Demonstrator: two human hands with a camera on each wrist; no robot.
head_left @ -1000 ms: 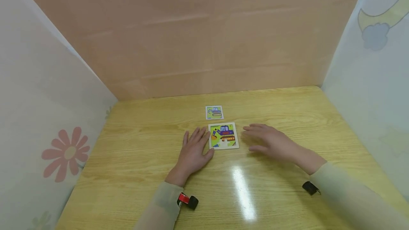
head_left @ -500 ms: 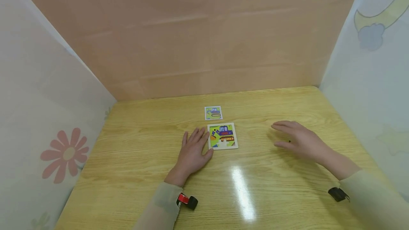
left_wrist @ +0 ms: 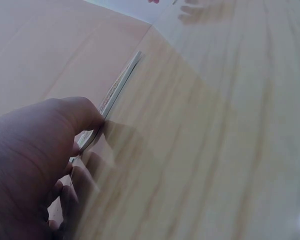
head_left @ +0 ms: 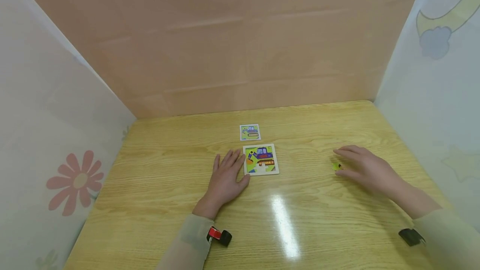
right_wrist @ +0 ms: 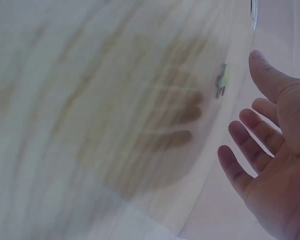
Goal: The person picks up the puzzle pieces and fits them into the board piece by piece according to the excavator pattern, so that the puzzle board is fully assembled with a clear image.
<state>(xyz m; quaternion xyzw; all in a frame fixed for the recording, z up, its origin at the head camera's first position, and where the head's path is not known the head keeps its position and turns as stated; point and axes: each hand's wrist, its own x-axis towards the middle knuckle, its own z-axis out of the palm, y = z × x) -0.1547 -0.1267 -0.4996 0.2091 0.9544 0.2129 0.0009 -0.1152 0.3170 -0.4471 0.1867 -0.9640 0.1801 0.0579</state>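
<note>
A square jigsaw puzzle board (head_left: 275, 159) with a digger picture lies in the middle of the table, with a pale gap low in its picture. My left hand (head_left: 225, 180) rests at its left side, fingers stretched out and thumb at the lower corner; the left wrist view shows the thumb against the board's edge (left_wrist: 122, 80). Off to the right, a small green puzzle piece (head_left: 336, 166) lies on the table. My right hand (head_left: 367, 169) hovers over it, thumb and fingers spread on either side. In the right wrist view that hand (right_wrist: 272, 140) is apart from the piece (right_wrist: 223, 79).
A small picture card (head_left: 250, 132) with the same digger lies behind the board. A pinkish-brown sheet (head_left: 240, 53) stands along the table's back edge. Patterned white panels (head_left: 75, 116) rise at both sides. The wood-grain table (head_left: 157, 170) reflects a bright light streak.
My right hand has moved right, away from beside the board, to the green puzzle piece, which now shows between thumb and fingers. The left hand has stayed at the board.
</note>
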